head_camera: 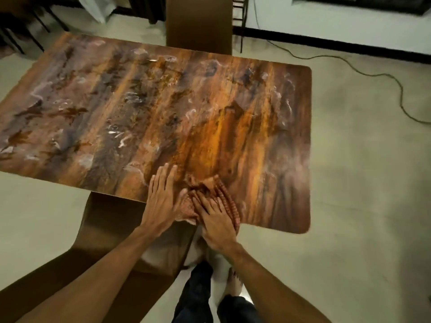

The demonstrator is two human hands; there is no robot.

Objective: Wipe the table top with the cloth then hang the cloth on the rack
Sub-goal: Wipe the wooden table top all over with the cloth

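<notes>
A crumpled, checked cloth (205,186) lies bunched at the near edge of the wood-grain table (210,101), which is streaked with whitish smears. The right hand (215,220) presses it with flat fingers. The left hand (161,199) rests flat, fingers straight, just beside it.

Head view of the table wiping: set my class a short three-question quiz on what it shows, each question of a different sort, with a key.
1. True or false: the checked cloth is bunched at the far edge of the table top.
2. Choose: across the table top lie A) whitish smears, B) plates, C) books.
3. Fill in: the right hand lies flat on the ___, with the left hand beside it.
Key: 1 false, it is at the near edge; 2 A; 3 cloth.
</notes>
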